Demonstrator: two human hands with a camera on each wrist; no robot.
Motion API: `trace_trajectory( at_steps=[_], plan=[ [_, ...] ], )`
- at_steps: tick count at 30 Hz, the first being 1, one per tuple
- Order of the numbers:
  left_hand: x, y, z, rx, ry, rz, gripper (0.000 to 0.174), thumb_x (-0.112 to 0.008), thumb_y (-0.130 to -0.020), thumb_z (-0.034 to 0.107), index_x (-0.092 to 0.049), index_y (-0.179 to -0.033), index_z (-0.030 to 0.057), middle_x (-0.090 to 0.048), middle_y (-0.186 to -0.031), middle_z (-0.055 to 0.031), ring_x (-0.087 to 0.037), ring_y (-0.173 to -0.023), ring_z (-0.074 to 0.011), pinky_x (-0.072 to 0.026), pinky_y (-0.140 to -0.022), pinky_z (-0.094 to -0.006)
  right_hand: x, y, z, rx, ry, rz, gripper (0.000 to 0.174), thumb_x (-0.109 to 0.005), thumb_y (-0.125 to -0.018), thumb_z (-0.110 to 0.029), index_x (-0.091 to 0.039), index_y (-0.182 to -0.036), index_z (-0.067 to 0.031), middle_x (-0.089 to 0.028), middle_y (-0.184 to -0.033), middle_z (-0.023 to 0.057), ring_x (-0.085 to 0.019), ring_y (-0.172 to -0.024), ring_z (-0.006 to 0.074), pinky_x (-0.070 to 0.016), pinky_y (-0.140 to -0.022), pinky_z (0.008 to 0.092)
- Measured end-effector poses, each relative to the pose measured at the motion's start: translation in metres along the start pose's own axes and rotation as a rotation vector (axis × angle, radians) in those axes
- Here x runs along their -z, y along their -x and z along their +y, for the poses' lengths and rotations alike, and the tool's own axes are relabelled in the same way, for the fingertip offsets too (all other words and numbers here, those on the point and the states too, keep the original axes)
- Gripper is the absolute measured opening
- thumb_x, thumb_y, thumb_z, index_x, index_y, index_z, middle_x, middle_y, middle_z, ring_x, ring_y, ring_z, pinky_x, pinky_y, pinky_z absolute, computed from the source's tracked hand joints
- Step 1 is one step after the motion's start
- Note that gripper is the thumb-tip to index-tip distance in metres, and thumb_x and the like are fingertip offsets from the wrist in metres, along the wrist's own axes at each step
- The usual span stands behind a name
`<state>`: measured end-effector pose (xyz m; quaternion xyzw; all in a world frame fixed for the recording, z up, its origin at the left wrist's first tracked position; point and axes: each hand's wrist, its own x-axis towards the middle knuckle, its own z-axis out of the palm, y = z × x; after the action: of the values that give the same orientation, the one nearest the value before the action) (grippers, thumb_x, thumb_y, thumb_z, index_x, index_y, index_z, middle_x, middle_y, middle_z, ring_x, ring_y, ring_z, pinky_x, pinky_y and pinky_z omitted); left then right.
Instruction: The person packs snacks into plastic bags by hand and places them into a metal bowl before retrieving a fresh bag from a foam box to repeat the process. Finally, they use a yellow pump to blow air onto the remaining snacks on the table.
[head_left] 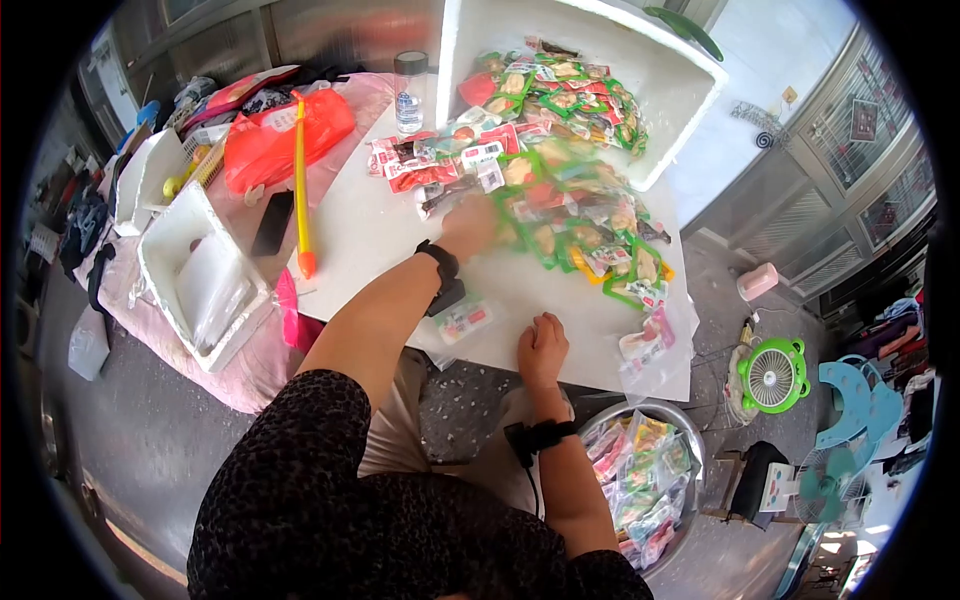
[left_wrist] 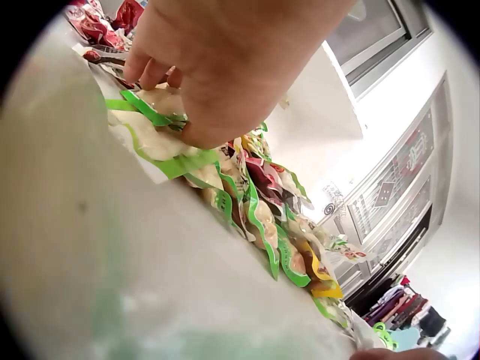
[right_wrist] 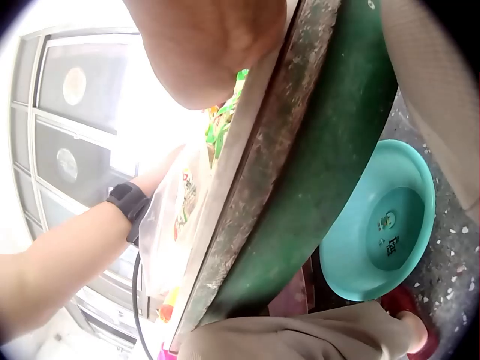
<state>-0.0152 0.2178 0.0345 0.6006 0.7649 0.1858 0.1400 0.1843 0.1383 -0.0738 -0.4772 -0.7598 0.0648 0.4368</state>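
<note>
My left hand (head_left: pixel 470 228) reaches to the near edge of a heap of small sealed food packets (head_left: pixel 590 235) on the white tabletop. Its thumb and curled fingers pinch a green-edged clear packet (left_wrist: pixel 154 109) in the left wrist view; the hand blurs in the head view. Red-and-white packets (head_left: pixel 425 165) lie just beyond it. At the table's front edge, my right hand (head_left: pixel 542 348) rests with fingers loosely bent, holding nothing. Between the hands, a clear bag with a printed packet (head_left: pixel 465 320) lies on the table.
A white foam box (head_left: pixel 690 120) tipped toward me spills packets at the back. A metal basin (head_left: pixel 692 440) of bagged packets stands at lower right. Another clear bag (head_left: pixel 650 345) hangs over the table's front edge. A glass jar (head_left: pixel 410 95) and yellow stick (head_left: pixel 302 190) are left.
</note>
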Motion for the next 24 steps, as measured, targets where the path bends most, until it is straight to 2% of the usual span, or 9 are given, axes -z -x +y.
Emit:
trace_trajectory(
  at_steps=[2, 6, 9, 12, 13, 16, 17, 22, 24],
  plan=[
    [-0.018, -0.018, -0.015, -0.016, -0.077, 0.039, 0.038, -0.052, -0.071, 0.021, -0.045, -0.105, 0.0067, -0.047, -0.105, -0.0154, -0.050, -0.092, -0.0329, -0.0422, -0.076, -0.0400, 0.000, -0.001, -0.001, -0.008, 0.003, -0.007, 0.020, -0.053, -0.066, -0.006, -0.051, -0.086, -0.0040, -0.052, -0.095, 0.0157, -0.051, -0.087, 0.0319, -0.0390, -0.071, 0.0425],
    [-0.009, -0.019, -0.025, -0.096, -0.197, 0.139, 0.030, -0.050, -0.072, 0.020, -0.049, -0.098, 0.0060, -0.052, -0.095, -0.0154, -0.055, -0.083, -0.0325, -0.0445, -0.071, -0.0392, 0.001, 0.000, -0.004, -0.024, 0.015, -0.005, 0.018, -0.053, -0.065, -0.005, -0.051, -0.084, -0.0040, -0.053, -0.095, 0.0156, -0.051, -0.086, 0.0318, -0.0389, -0.070, 0.0426],
    [0.014, -0.006, -0.027, -0.053, -0.078, 0.145, 0.023, -0.049, -0.071, 0.017, -0.051, -0.091, 0.0050, -0.055, -0.086, -0.0157, -0.056, -0.078, -0.0310, -0.0444, -0.069, -0.0386, 0.001, -0.002, -0.004, -0.009, -0.006, 0.018, 0.018, -0.052, -0.065, -0.004, -0.051, -0.083, -0.0036, -0.053, -0.094, 0.0162, -0.051, -0.083, 0.0326, -0.0394, -0.069, 0.0424],
    [0.028, 0.004, -0.045, -0.087, 0.142, 0.261, 0.018, -0.047, -0.070, 0.013, -0.050, -0.086, 0.0034, -0.055, -0.082, -0.0171, -0.055, -0.074, -0.0296, -0.0440, -0.067, -0.0358, 0.002, -0.002, -0.003, -0.002, -0.031, 0.028, 0.018, -0.053, -0.064, -0.004, -0.051, -0.082, -0.0029, -0.054, -0.093, 0.0171, -0.052, -0.082, 0.0337, -0.0399, -0.069, 0.0426],
    [0.034, 0.010, -0.055, -0.151, 0.330, 0.193, 0.014, -0.046, -0.072, 0.012, -0.049, -0.083, 0.0049, -0.056, -0.083, -0.0112, -0.055, -0.072, -0.0245, -0.0437, -0.065, -0.0333, 0.002, -0.002, -0.003, -0.001, -0.038, 0.031, 0.018, -0.053, -0.064, -0.004, -0.051, -0.082, -0.0026, -0.054, -0.092, 0.0174, -0.052, -0.081, 0.0341, -0.0400, -0.069, 0.0426],
    [0.044, 0.045, -0.057, 0.100, 1.074, -0.016, 0.011, -0.047, -0.075, 0.014, -0.047, -0.084, 0.0071, -0.055, -0.086, -0.0063, -0.053, -0.077, -0.0184, -0.0434, -0.065, -0.0322, -0.002, 0.001, 0.003, 0.021, -0.062, 0.041, 0.026, -0.053, -0.064, -0.005, -0.050, -0.089, -0.0012, -0.053, -0.095, 0.0194, -0.051, -0.084, 0.0357, -0.0404, -0.071, 0.0431],
    [0.048, 0.056, -0.057, 0.178, 1.185, -0.088, 0.010, -0.047, -0.077, 0.015, -0.044, -0.085, 0.0091, -0.053, -0.089, -0.0044, -0.051, -0.080, -0.0157, -0.0435, -0.066, -0.0322, -0.002, 0.001, 0.005, 0.021, -0.076, 0.048, 0.029, -0.054, -0.064, -0.006, -0.049, -0.092, -0.0010, -0.051, -0.098, 0.0197, -0.050, -0.086, 0.0358, -0.0398, -0.072, 0.0428],
    [0.044, 0.115, -0.059, 0.249, 1.481, -0.292, 0.010, -0.049, -0.076, 0.012, -0.044, -0.084, 0.0099, -0.052, -0.086, -0.0058, -0.052, -0.073, -0.0177, -0.0442, -0.063, -0.0306, 0.022, -0.002, -0.028, 0.124, -0.057, 0.056, 0.042, -0.057, -0.063, -0.009, -0.044, -0.102, -0.0014, -0.042, -0.111, 0.0192, -0.041, -0.102, 0.0342, -0.0335, -0.080, 0.0437],
    [0.043, 0.141, -0.052, 0.293, 1.517, -0.395, 0.009, -0.049, -0.076, 0.012, -0.044, -0.082, 0.0103, -0.052, -0.086, -0.0055, -0.052, -0.072, -0.0181, -0.0444, -0.062, -0.0310, 0.042, -0.004, -0.049, 0.309, -0.031, 0.024, 0.041, -0.057, -0.061, -0.009, -0.046, -0.100, -0.0026, -0.040, -0.112, 0.0162, -0.039, -0.106, 0.0326, -0.0302, -0.082, 0.0450]
  ],
)
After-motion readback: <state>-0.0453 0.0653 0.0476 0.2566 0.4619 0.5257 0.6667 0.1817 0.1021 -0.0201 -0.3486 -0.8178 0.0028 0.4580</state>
